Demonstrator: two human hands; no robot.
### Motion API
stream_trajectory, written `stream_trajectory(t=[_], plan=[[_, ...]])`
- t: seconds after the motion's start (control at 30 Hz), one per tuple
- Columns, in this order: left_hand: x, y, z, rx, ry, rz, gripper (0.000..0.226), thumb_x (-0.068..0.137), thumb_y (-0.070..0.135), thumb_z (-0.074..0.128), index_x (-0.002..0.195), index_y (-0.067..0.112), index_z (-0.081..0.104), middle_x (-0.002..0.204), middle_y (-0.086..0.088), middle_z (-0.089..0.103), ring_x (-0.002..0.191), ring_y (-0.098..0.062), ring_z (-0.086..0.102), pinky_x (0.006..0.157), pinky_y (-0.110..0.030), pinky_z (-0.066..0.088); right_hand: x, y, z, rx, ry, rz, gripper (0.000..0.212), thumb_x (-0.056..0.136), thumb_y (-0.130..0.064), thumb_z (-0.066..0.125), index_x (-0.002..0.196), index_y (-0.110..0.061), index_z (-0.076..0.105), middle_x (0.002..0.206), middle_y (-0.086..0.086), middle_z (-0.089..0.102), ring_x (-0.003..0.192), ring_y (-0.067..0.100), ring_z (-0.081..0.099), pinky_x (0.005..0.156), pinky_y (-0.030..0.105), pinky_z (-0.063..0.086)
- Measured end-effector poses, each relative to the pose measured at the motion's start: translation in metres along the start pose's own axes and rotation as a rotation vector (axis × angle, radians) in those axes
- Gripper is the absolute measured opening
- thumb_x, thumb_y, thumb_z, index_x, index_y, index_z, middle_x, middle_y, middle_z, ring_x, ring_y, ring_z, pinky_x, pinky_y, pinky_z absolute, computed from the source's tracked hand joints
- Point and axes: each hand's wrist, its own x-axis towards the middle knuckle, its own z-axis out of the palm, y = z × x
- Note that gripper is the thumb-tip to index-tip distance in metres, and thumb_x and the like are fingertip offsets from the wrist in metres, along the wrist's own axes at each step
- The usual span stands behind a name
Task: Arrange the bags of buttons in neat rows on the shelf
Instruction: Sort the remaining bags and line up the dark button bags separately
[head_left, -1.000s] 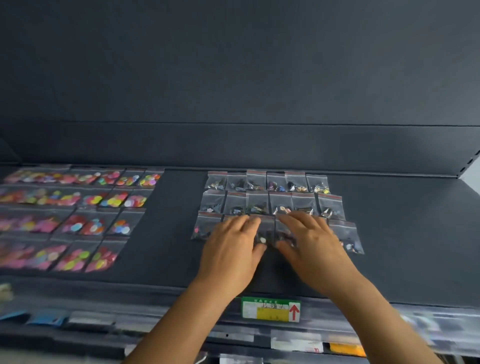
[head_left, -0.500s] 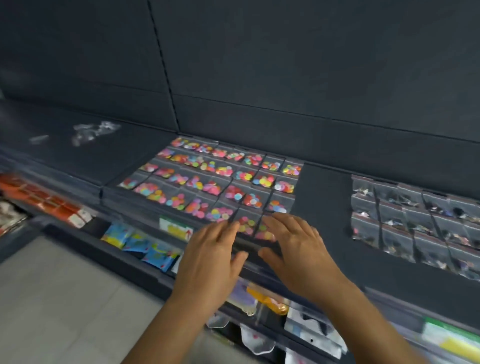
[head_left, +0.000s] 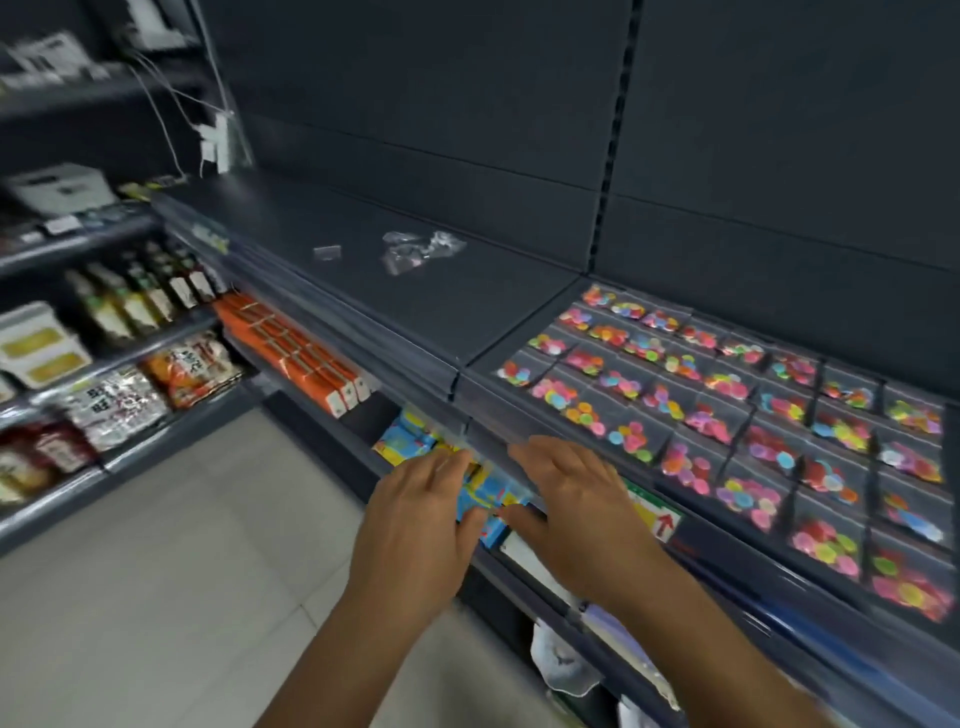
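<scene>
The fingers (head_left: 540, 452) of the right hand (head_left: 576, 499) are extended and loosely spread, palm down, gripping nothing. The fingers (head_left: 447, 462) of the left hand (head_left: 415, 525) are likewise extended and spread, and hold nothing. Both hands hover side by side, apart, in front of the front edge of the dark shelf (head_left: 415, 306), above blue packets (head_left: 488, 493) on the level below. The bags of coloured buttons (head_left: 727, 410) lie flat on the shelf to the right of the hands, in neat rows running from the front edge to the back panel. None touches either hand. Farther left on the same shelf lies a crumpled clear plastic bag (head_left: 415, 249), with a small clear piece (head_left: 327, 253) beside it. Orange boxes (head_left: 296, 353) fill the lower level at left.
</scene>
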Motion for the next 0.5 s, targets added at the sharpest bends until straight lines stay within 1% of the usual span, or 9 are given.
stream_trajectory(t=[0.1, 0.17, 0.2, 0.27, 0.3, 0.37, 0.5], plan=[[0.015, -0.027, -0.003, -0.032, 0.047, -0.046, 0.052, 0.079, 0.031, 0.070, 0.125, 0.010, 0.058, 0.118, -0.011, 0.064, 0.107, -0.032, 0.060, 0.090, -0.043, 0.050, 0.035, -0.018, 0.006, 0.011, -0.029, -0.047, 0.058, 0.095, -0.044, 0.045, 0.146, -0.029, 0.022, 0.153, -0.009, 0.020, 0.142, 0.012, 0.015, 0.115, 0.029, 0.010], [0.030, -0.045, -0.005, -0.026, 0.074, -0.066, 0.053, 0.080, 0.030, 0.070, 0.127, 0.009, 0.056, 0.120, -0.011, 0.063, 0.110, -0.032, 0.058, 0.093, -0.043, 0.048, 0.060, -0.026, 0.009, 0.013, -0.042, -0.069, 0.058, 0.095, -0.043, 0.045, 0.146, -0.029, 0.022, 0.154, -0.008, 0.020, 0.142, 0.012, 0.014, 0.115, 0.030, 0.009], [0.039, -0.052, -0.006, -0.026, 0.076, -0.075, 0.054, 0.082, 0.030, 0.068, 0.131, 0.011, 0.054, 0.124, -0.010, 0.061, 0.114, -0.030, 0.056, 0.097, -0.041, 0.045, 0.073, -0.029, 0.011, 0.011, -0.048, -0.080, 0.058, 0.095, -0.043, 0.044, 0.147, -0.029, 0.021, 0.154, -0.008, 0.019, 0.142, 0.012, 0.013, 0.116, 0.031, 0.008], [0.060, -0.065, -0.010, -0.024, 0.083, -0.079, 0.056, 0.089, 0.035, 0.059, 0.139, 0.017, 0.043, 0.136, -0.004, 0.052, 0.126, -0.023, 0.045, 0.107, -0.033, 0.033, 0.102, -0.033, 0.013, 0.007, -0.053, -0.098, 0.059, 0.095, -0.044, 0.043, 0.147, -0.028, 0.020, 0.155, -0.008, 0.018, 0.143, 0.012, 0.012, 0.116, 0.031, 0.008], [0.074, -0.076, -0.010, -0.026, 0.104, -0.077, 0.057, 0.091, 0.037, 0.054, 0.142, 0.020, 0.038, 0.140, -0.001, 0.047, 0.129, -0.020, 0.040, 0.109, -0.029, 0.028, 0.122, -0.036, 0.015, 0.003, -0.049, -0.115, 0.060, 0.095, -0.045, 0.043, 0.147, -0.028, 0.020, 0.155, -0.008, 0.018, 0.143, 0.012, 0.012, 0.116, 0.031, 0.008], [0.094, -0.086, -0.014, -0.018, 0.120, -0.072, 0.057, 0.094, 0.040, 0.049, 0.145, 0.023, 0.032, 0.144, 0.003, 0.041, 0.133, -0.015, 0.034, 0.110, -0.024, 0.022, 0.147, -0.038, 0.013, -0.014, -0.045, -0.128, 0.061, 0.095, -0.047, 0.042, 0.148, -0.029, 0.019, 0.156, -0.007, 0.016, 0.143, 0.012, 0.011, 0.116, 0.031, 0.008], [0.145, -0.114, -0.023, 0.003, 0.122, -0.071, 0.058, 0.095, 0.042, 0.046, 0.147, 0.024, 0.028, 0.147, 0.004, 0.038, 0.135, -0.014, 0.031, 0.111, -0.023, 0.019, 0.209, -0.043, 0.005, 0.004, -0.047, -0.141, 0.061, 0.095, -0.046, 0.041, 0.148, -0.030, 0.018, 0.156, -0.008, 0.014, 0.144, 0.012, 0.009, 0.116, 0.032, 0.006]])
